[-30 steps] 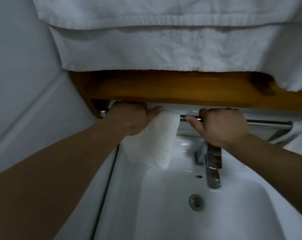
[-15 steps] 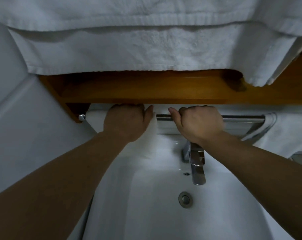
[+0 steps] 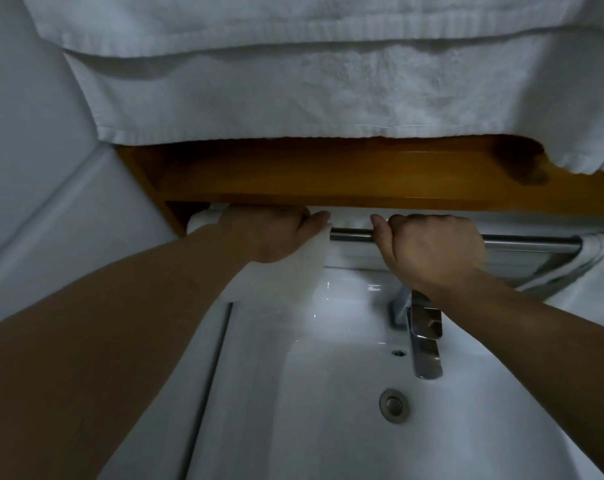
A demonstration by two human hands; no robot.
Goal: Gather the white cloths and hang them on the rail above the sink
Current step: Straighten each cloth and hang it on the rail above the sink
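Note:
A small white cloth (image 3: 302, 275) hangs over the left end of the chrome rail (image 3: 522, 241) above the sink (image 3: 345, 427). My left hand (image 3: 269, 233) lies on top of that cloth at the rail, thumb stretched toward the right; its fingers are hidden behind the rail. My right hand (image 3: 432, 251) has its fingers curled round the bare rail just right of the cloth. Another white cloth (image 3: 598, 247) is draped over the rail's right end.
A wooden shelf (image 3: 328, 178) runs just above the rail, with large white towels (image 3: 328, 81) hanging over it. A chrome faucet (image 3: 423, 337) stands below my right hand, and the drain (image 3: 393, 405) sits in the basin. A white wall is at the left.
The cloth has been slid left along the rail and now hangs at its left end. My left hand moved left with it; my right hand stays curled on the rail.

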